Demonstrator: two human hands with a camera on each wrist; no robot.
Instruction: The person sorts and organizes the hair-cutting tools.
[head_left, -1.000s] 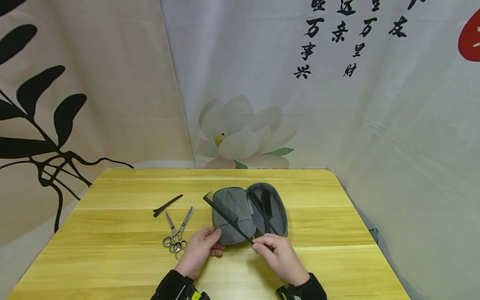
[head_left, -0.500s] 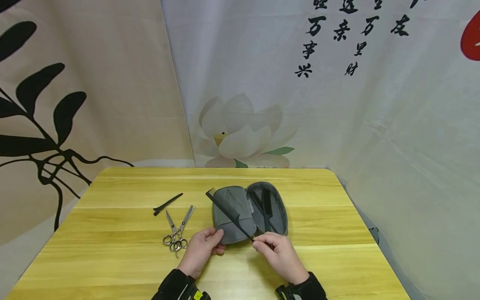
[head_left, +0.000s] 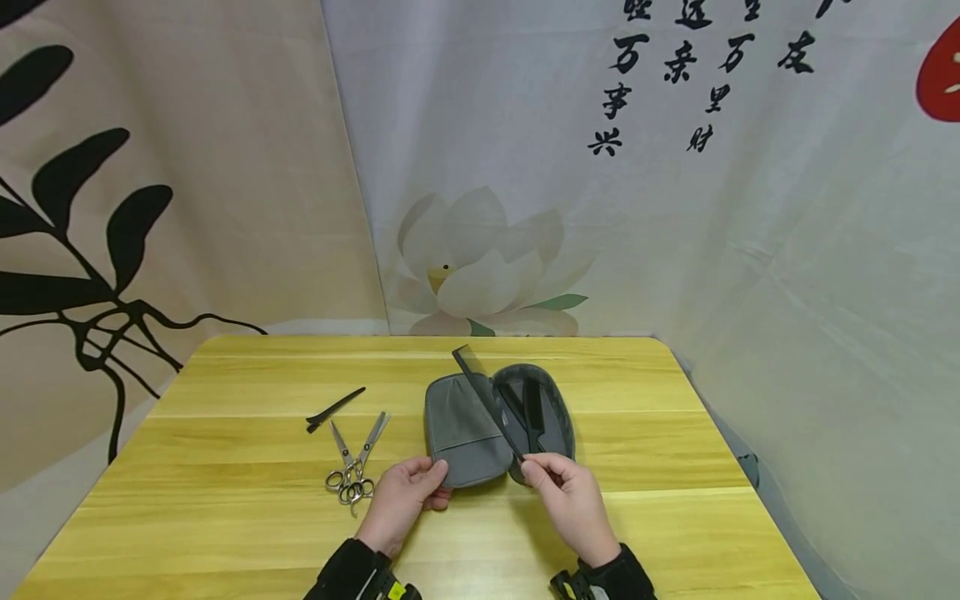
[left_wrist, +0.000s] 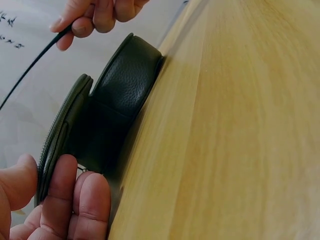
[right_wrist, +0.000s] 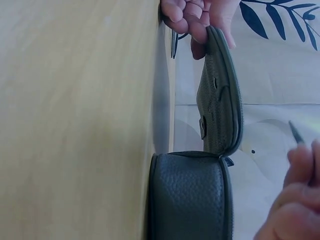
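A grey zip case point(head_left: 465, 437) lies unfolded on the table in the head view. My left hand point(head_left: 401, 504) grips the near left edge of its flap, thumb on top and fingers beneath. In the right wrist view that flap point(right_wrist: 227, 95) stands off the table, while the deeper half point(right_wrist: 187, 197) rests on it. My right hand point(head_left: 570, 504) pinches the thin tail of a black tail comb point(head_left: 486, 400), its toothed end pointing away to the upper left above the case. Inside the deeper half lie black combs point(head_left: 533, 408), their lower ends partly hidden by my right hand.
To the left of the case, two pairs of silver scissors point(head_left: 347, 493) lie crossed over each other. Beyond them is a black hair clip point(head_left: 334, 410). A printed cloth backdrop point(head_left: 480, 167) hangs behind the table's far edge point(head_left: 300, 340).
My right hand has moved right and away from me, carrying the comb from over the flap to above the case's fold, at a steeper angle. The left hand keeps its grip on the flap.
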